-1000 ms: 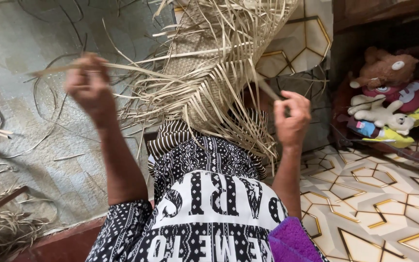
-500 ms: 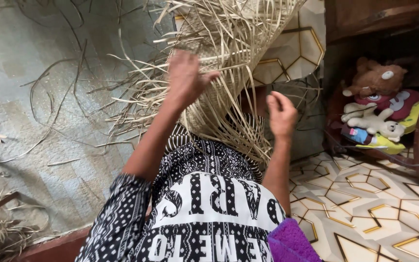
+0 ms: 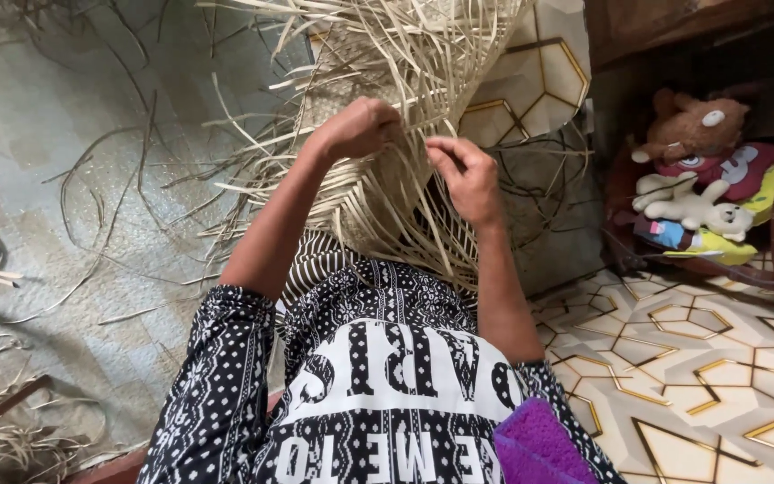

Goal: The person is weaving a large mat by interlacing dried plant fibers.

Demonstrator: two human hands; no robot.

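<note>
**Two hands at the weave edge, strands easy to lose**

Nearest: the black-and-white patterned garment (image 3: 378, 376) over the lap, a purple cloth (image 3: 539, 448) at its lower right corner. Just beyond the garment lies the half-woven straw mat (image 3: 378, 193), its finished part resting against the knees, loose ends fanning up and out past it.

Left hand (image 3: 360, 128) is clenched on top of the mat, fingers curled around a bunch of pale strips. Right hand (image 3: 463, 175) sits just right of it, thumb and forefinger pinched, apparently on one thin strip; the strip itself is too fine to confirm.

Risks, as a judgement: dry strips could snap or crease if pulled hard at the fold; a pinched strand could slip and drop back among the loose ends, hard to find again; tension let off on the left bunch could loosen the last woven rows; free ends could snag the stray strands (image 3: 91, 206) on the floor left of the mat.

Hard to make out: fingertips of both hands are buried in straw, the exact crossing is hidden. Mat top is cut off by the frame. Right of the mat, soft toys (image 3: 692, 179) sit in shadow, partly cropped.
</note>
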